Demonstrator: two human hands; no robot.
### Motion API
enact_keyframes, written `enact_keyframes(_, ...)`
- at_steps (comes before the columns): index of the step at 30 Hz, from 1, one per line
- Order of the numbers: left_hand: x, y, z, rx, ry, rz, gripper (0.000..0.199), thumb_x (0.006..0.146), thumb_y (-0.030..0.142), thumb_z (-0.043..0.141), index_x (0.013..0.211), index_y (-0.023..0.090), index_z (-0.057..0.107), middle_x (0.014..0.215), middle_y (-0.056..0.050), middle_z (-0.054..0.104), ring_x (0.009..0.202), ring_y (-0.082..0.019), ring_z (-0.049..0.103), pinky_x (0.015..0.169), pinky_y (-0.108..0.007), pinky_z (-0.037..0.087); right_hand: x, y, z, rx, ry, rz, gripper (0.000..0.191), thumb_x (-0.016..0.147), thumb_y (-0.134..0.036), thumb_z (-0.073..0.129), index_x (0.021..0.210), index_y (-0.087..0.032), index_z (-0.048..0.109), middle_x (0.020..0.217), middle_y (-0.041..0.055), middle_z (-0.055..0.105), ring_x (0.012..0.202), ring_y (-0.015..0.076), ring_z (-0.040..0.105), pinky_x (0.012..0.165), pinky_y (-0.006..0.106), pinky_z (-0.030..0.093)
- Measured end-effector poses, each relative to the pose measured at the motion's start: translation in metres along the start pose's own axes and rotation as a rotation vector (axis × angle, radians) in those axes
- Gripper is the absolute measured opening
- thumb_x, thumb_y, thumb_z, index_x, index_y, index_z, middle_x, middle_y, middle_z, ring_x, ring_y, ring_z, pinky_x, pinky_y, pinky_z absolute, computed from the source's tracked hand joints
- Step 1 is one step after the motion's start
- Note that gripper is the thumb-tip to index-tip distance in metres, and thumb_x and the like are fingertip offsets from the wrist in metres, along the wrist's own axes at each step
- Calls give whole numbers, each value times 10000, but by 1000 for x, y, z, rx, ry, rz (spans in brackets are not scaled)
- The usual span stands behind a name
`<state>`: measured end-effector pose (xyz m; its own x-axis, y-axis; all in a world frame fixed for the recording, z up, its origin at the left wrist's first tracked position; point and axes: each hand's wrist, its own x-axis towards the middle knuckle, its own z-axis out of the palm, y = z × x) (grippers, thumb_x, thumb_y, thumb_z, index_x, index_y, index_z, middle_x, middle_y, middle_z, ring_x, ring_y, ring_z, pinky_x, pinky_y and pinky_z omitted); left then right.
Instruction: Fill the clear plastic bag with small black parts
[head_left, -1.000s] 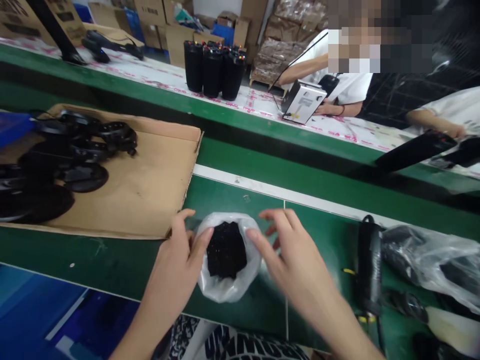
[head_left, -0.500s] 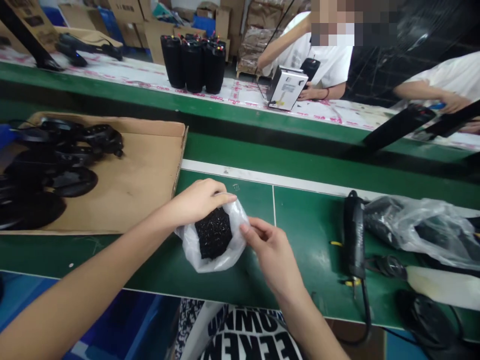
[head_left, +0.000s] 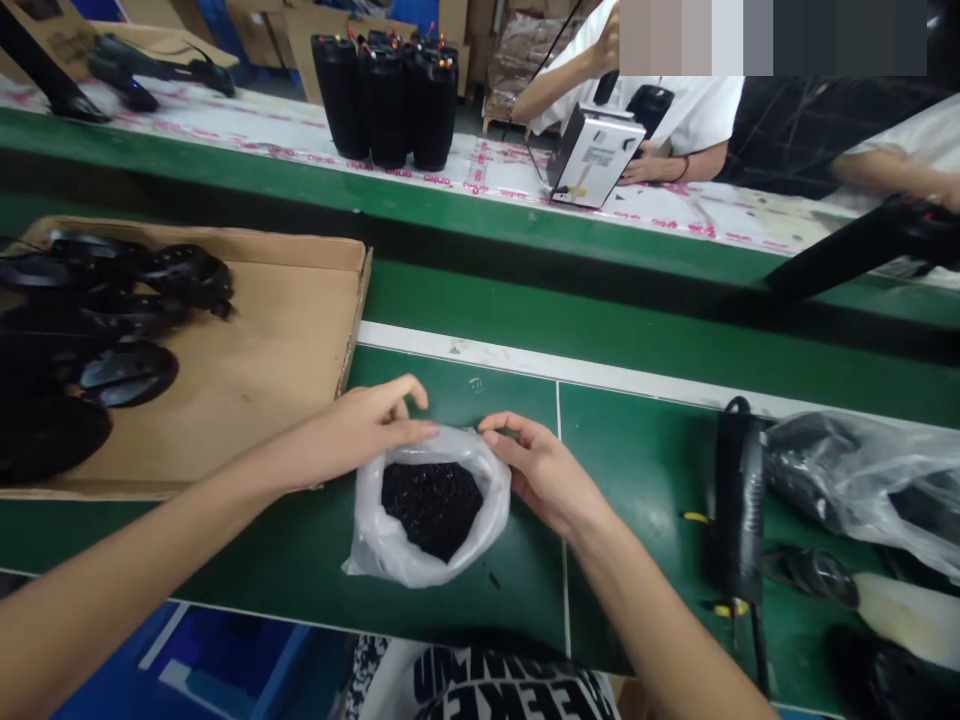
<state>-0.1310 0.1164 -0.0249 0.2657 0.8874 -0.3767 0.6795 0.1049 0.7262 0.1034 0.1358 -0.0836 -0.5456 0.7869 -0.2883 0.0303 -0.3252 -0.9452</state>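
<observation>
1. With the bag as the centre of the clock, the left hand (head_left: pixel 379 428) is at eleven o'clock. Its thumb touches the rim near twelve, and the forefinger is bent above, apart from the thumb. What the hidden fingers do, I cannot tell.
2. The right hand (head_left: pixel 536 465) is at two o'clock; its thumb and forefinger appear to pinch the rim near one.
3. Between and just below the hands, the whitish, cloudy plastic bag (head_left: pixel 367 530) sits on the desk, its mouth upward and its rim turned outward. Inside lie many small black pieces (head_left: pixel 431 505), too small to identify.
4. The step in hand seems to be the arranging of the rim. In my judgement, the next move calls for a light, even grip by both hands, because a hard pull could tip the contents.
5. At five o'clock, a tiny dark scrap (head_left: pixel 493 580) lies on the green, smooth-topped desk (head_left: pixel 637 480).
6. At ten o'clock is a shallow brown cardboard tray (head_left: pixel 277 340), with glossy black rounded parts (head_left: pixel 131 375) in its left half.
7. At three o'clock lies a black cylindrical tool (head_left: pixel 739 505) with a cord; beyond it, a crumpled clear plastic sack (head_left: pixel 847 460).
8. Farther, at twelve o'clock, stand tall black cylinders (head_left: pixel 386 110) with coloured tips.
</observation>
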Motion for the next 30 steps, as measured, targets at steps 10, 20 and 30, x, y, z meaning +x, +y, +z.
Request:
enact_keyframes(10, 0, 20, 13, 323, 159, 210, 204, 934, 218, 528, 799, 200, 679, 808, -8, 644, 791, -176, 608, 752, -294, 425, -24, -33, 19, -723, 43, -280, 137, 1031, -163, 620, 897, -147, 639, 764, -33, 525, 677, 127, 458, 622, 248, 298)
enact_keyframes(20, -75, 20, 78, 77, 640, -365, 627, 878, 441, 527, 1416, 142, 409, 1315, -220, 477, 1146, -463, 537, 873, -609, 462, 1, -48, 43, -1287, -30, -362, 132, 1067, -219, 630, 1080, -104, 568, 870, 41, 564, 725, 205, 536, 582, 259, 278)
enact_keyframes(30, -70, 2, 65, -623, 542, -278, 636, 780, 202, 440, 1414, 165, 404, 491, 67, 520, 334, -93, 394, 344, -183, 315, 67, -84, 44, -1476, -278, -561, 383, 1122, -351, 562, 838, -101, 619, 660, -21, 466, 592, 125, 479, 640, 215, 440)
